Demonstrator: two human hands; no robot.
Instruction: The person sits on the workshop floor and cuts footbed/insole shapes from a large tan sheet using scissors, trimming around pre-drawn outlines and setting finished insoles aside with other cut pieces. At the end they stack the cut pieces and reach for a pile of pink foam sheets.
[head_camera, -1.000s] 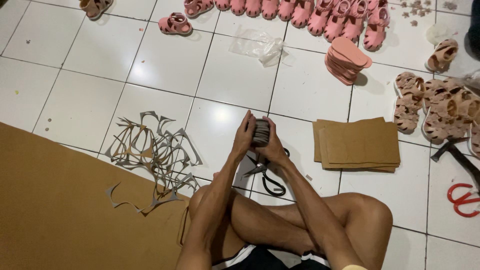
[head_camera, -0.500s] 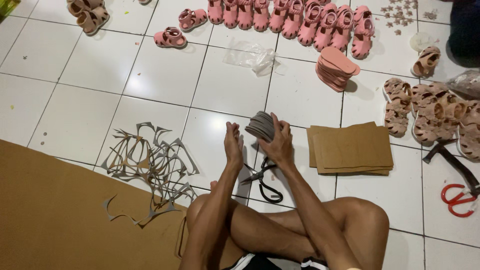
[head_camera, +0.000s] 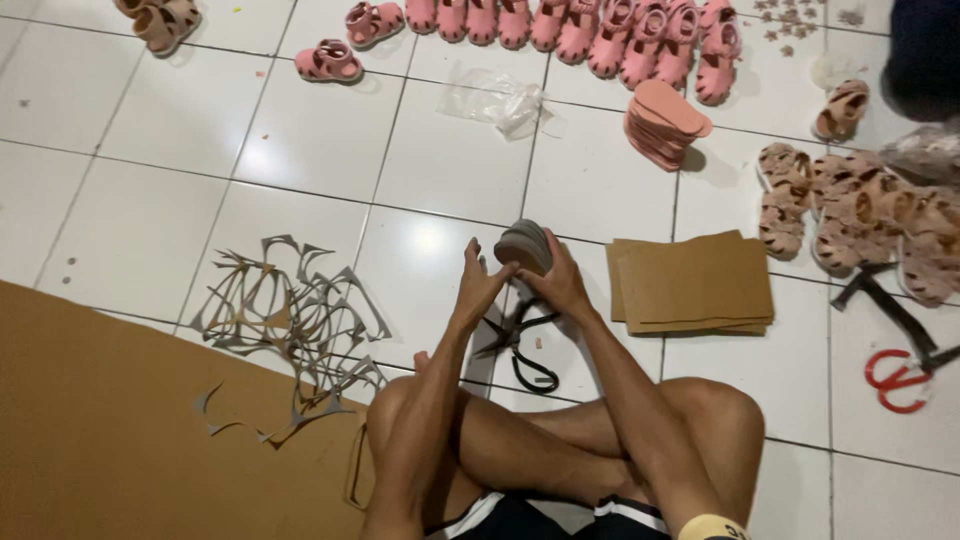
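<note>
Above our crossed legs, our left hand (head_camera: 478, 285) and right hand (head_camera: 562, 285) together grasping a grey sole stack (head_camera: 524, 245), black scissors (head_camera: 520, 345) below, cardboard sheets (head_camera: 692, 283) right.

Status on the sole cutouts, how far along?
Done: offcut webbing lies on the tiles, pink sandals are lined up at the top, pink soles are stacked. In hand: left hand and right hand square a grey sole stack. Left: brown sheets and the large board look uncut.
</note>
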